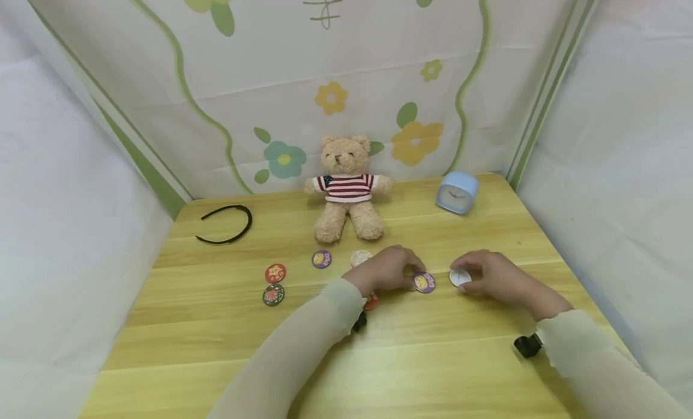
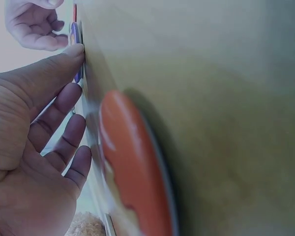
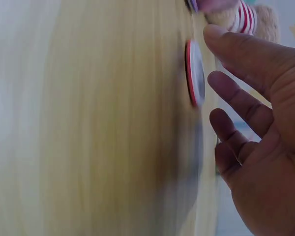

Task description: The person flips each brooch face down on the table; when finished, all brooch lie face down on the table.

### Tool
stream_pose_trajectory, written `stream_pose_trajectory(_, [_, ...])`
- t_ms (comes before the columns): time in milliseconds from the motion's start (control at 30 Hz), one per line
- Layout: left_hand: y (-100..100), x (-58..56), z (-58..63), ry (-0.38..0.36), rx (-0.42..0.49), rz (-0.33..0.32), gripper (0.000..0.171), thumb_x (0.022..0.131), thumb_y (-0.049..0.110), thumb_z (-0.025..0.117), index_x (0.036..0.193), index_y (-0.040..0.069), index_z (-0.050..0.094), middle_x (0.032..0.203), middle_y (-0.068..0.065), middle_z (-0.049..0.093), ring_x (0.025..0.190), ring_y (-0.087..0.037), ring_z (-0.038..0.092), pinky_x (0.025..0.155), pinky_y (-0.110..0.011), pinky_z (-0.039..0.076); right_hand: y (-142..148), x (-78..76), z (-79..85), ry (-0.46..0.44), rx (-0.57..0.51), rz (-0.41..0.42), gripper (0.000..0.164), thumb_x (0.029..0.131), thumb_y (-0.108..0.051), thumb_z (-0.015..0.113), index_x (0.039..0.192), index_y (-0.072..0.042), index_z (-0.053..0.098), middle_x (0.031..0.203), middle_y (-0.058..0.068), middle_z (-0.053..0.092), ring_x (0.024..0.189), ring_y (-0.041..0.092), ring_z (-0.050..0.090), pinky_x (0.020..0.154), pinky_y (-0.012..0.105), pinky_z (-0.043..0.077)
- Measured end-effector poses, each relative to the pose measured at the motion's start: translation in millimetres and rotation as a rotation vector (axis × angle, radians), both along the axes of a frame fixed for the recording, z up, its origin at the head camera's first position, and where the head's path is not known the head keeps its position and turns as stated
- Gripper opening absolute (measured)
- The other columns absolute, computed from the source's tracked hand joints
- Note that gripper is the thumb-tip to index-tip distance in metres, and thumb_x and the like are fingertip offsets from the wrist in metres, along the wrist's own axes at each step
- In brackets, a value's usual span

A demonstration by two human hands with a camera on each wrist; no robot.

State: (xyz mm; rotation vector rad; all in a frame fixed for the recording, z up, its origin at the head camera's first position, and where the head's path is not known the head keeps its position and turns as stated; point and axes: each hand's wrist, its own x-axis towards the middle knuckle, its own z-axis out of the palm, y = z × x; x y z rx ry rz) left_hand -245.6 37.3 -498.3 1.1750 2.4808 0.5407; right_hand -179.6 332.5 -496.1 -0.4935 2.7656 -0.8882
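My left hand (image 1: 387,269) pinches the left edge of a round purple button badge (image 1: 424,282) with a yellow figure, its thumb lying against the badge in the left wrist view. Just right of it, a button badge (image 1: 460,278) lies with its white back up and a red rim (image 3: 189,73). My right hand (image 1: 495,275) is around that one, thumb and fingers spread; the right wrist view shows a small gap between them and the badge. An orange-red badge (image 2: 130,162) lies below the left wrist, partly covered in the head view.
More badges lie leftward: a purple one (image 1: 322,259), a red one (image 1: 275,273), a dark green one (image 1: 273,294) and a pale one (image 1: 361,258) partly behind the left hand. A teddy bear (image 1: 346,187), blue clock (image 1: 457,192) and black headband (image 1: 227,225) are farther back.
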Motion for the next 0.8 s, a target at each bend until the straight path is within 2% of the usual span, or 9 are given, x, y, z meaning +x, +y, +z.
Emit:
stream_pose_trajectory(100, [-1.4,0.1,1.1,-0.009,0.017,0.013,0.038,0.095,0.025,0.088,0.132,0.022,0.079,0.134,0.007,0.075,0.13,-0.012,0.064,0.119,-0.027,0.044,-18.4,-0.6,-1.0,0.045,-0.011,0.052,0.035,0.089,-0.03,0.093,0.121,-0.025,0.081,0.128,-0.002,0.076,0.123,0.029,0.065,0.106,0.056,0.052])
stream_pose_trajectory(333, [-1.8,1.6,3.0,0.001,0.035,-0.008,0.028,0.097,0.026,0.086,0.124,0.023,0.082,0.126,0.01,0.078,0.122,-0.008,0.067,0.115,-0.025,0.046,-47.1,-4.8,-12.3,0.137,0.006,0.156,0.026,0.092,-0.023,0.09,0.115,-0.031,0.081,0.122,-0.013,0.077,0.119,0.022,0.065,0.106,0.054,0.051])
stream_pose_trajectory(467, [-2.4,2.4,4.3,-0.003,0.035,-0.009,0.026,0.098,0.027,0.086,0.123,0.023,0.082,0.125,0.01,0.079,0.12,-0.007,0.067,0.115,-0.025,0.047,-51.8,-6.3,-15.6,0.153,0.013,0.167,0.024,0.093,-0.021,0.09,0.112,-0.032,0.081,0.121,-0.014,0.076,0.117,0.019,0.064,0.104,0.051,0.052])
stream_pose_trajectory(633, [-6.1,3.7,4.8,0.004,0.026,-0.025,0.027,0.1,0.025,0.083,0.127,0.022,0.082,0.128,0.009,0.079,0.122,-0.008,0.069,0.115,-0.024,0.047,-51.5,-5.0,-16.7,0.183,0.014,0.185,0.021,0.096,-0.024,0.086,0.116,-0.032,0.082,0.123,-0.013,0.077,0.117,0.019,0.066,0.103,0.05,0.053])
stream_pose_trajectory(800, [-11.8,5.0,8.1,0.002,0.053,-0.045,0.024,0.106,0.023,0.075,0.128,0.022,0.082,0.129,0.007,0.08,0.122,-0.008,0.072,0.112,-0.022,0.05,-49.5,-1.2,-12.1,0.192,0.005,0.138,0.017,0.102,-0.026,0.079,0.118,-0.031,0.084,0.119,-0.013,0.079,0.113,0.017,0.068,0.099,0.048,0.056])
